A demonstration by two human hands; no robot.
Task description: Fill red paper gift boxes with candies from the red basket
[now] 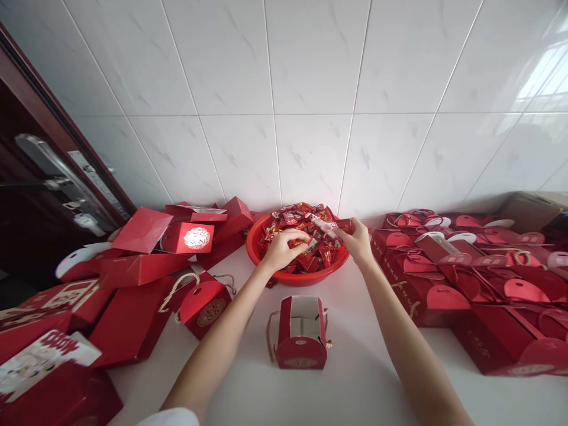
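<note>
A round red basin heaped with red-wrapped sweets stands against the tiled wall. Over the basin's left part is my left hand, its fingers curled together at the sweets; what they hold, if anything, is too small to tell. At the basin's right edge, my right hand grips a red-wrapped packet, with a pinkish-white piece beside its fingertips. Between my forearms stands a small red box, its top open, its white inside showing and rope handles at both sides.
Many red boxes lie piled at the left, one with a rope handle near my left forearm. Rows of red boxes fill the right. A door with a metal handle is at the far left, a brown carton at the far right.
</note>
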